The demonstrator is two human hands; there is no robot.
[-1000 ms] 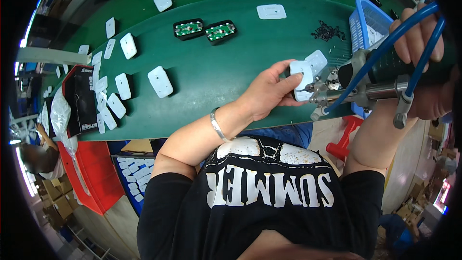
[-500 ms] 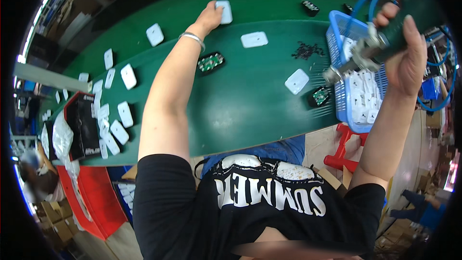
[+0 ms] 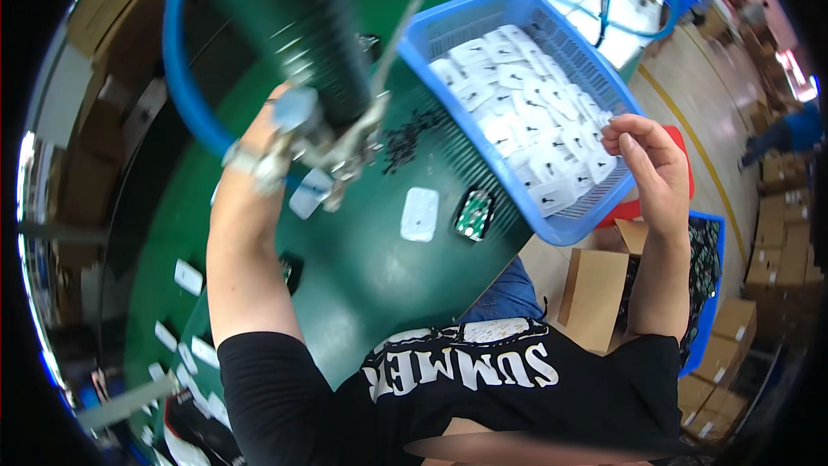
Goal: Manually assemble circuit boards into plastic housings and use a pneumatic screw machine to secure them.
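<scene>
A dark green power tool [image 3: 332, 43] with a metal clamp hangs blurred close in front at upper left. Behind it my left hand [image 3: 266, 121] reaches over the green table, its fingers hidden by the tool. My right hand [image 3: 654, 160] hovers at the right rim of a blue plastic basket [image 3: 554, 229], fingers half bent, thumb apart, with nothing visible between them. Small white packets [image 3: 517, 108] with dark bits fill the basket. Left of it lie a white rounded plate [image 3: 419, 214] and a black case with a green circuit board [image 3: 474, 214].
A heap of small black parts [image 3: 410, 138] lies on the table left of the basket. More white plates [image 3: 188, 277] are spread at the left. Blue hose [image 3: 179, 69] loops down near the tool. An opened cardboard box [image 3: 591, 293] and a red stool [image 3: 677, 164] stand below the table edge.
My view has turned right. My right hand has let go of the power tool and come to the basket's rim. The left hand, earlier on a white plate, is now mostly covered.
</scene>
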